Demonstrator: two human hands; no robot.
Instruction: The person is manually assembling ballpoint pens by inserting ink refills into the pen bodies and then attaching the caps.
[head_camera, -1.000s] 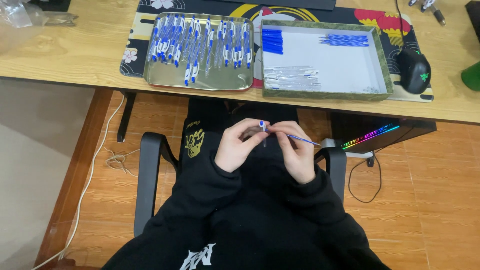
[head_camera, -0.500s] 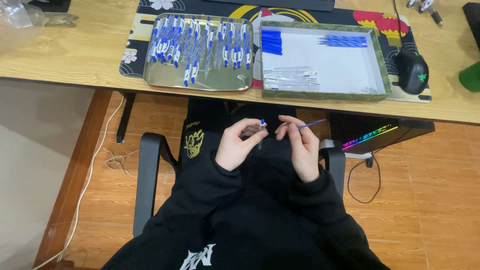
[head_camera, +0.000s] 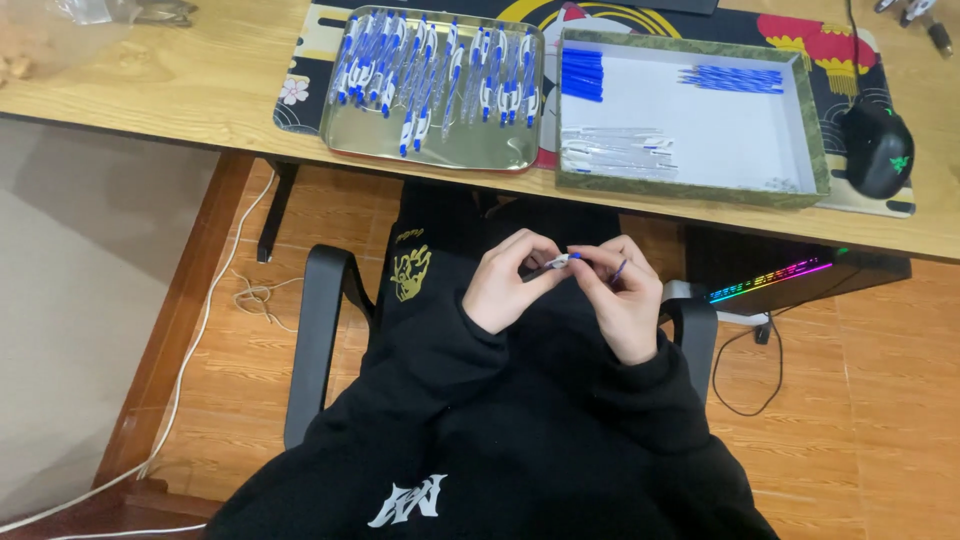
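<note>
My left hand (head_camera: 508, 282) and my right hand (head_camera: 622, 296) meet above my lap, below the desk edge. Between their fingertips is a small clear pen barrel (head_camera: 556, 262) with a blue tip. A thin blue refill (head_camera: 620, 270) is tucked in the fingers of my right hand. On the desk above, a silver metal tray (head_camera: 352, 146) holds several blue and white pens. Beside it, a green-rimmed white box (head_camera: 700, 190) holds blue caps, blue refills and clear barrels in separate piles.
A black mouse (head_camera: 878, 150) sits on the patterned desk mat (head_camera: 850, 50) at the right. Black chair armrests (head_camera: 318, 330) flank my lap. A computer case with rainbow lights (head_camera: 770, 280) stands under the desk. Cables (head_camera: 250, 295) lie on the wooden floor.
The blue refill stuck out to the right from my right hand; now it is drawn in against the fingers. Both hands have closed together on the pen barrel.
</note>
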